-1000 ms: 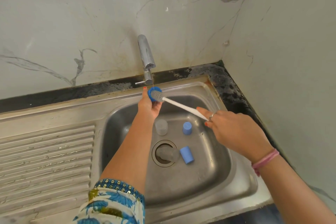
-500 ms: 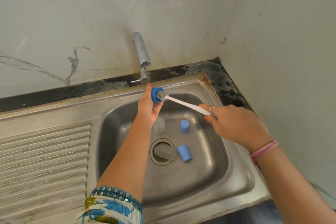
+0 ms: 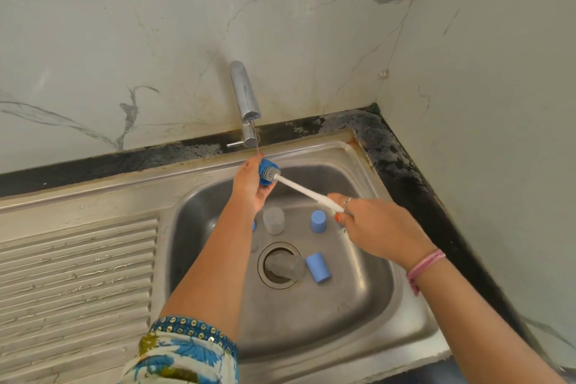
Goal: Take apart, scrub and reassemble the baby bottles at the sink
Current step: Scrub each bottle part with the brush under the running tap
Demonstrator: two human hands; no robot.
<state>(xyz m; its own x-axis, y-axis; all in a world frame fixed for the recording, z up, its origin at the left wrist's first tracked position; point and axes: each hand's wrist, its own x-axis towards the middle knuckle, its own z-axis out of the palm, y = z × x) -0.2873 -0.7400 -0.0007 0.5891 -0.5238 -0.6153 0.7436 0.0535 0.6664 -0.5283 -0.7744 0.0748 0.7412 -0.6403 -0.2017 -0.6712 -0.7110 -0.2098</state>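
- Your left hand (image 3: 249, 184) grips the blue collar (image 3: 264, 172) under the tap (image 3: 246, 100); your right hand (image 3: 374, 224) pinches the white brush (image 3: 307, 193), bristles inside the collar.
- You're mid-scrub; next I'd turn the collar, then rinse.
- Loose caps (image 3: 318, 266) and clear bottles (image 3: 273, 220) lie in the sink (image 3: 358, 315), around 6 o'clock of your hands.
- Against a second ago, the collar has tipped more side-on to you.

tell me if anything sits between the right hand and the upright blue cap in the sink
Nothing visible does. The right hand grips the white brush just right of the upright blue cap, with only bare sink floor below. The clear bottle stands on the cap's far side, and the left hand holds a blue collar under the tap.
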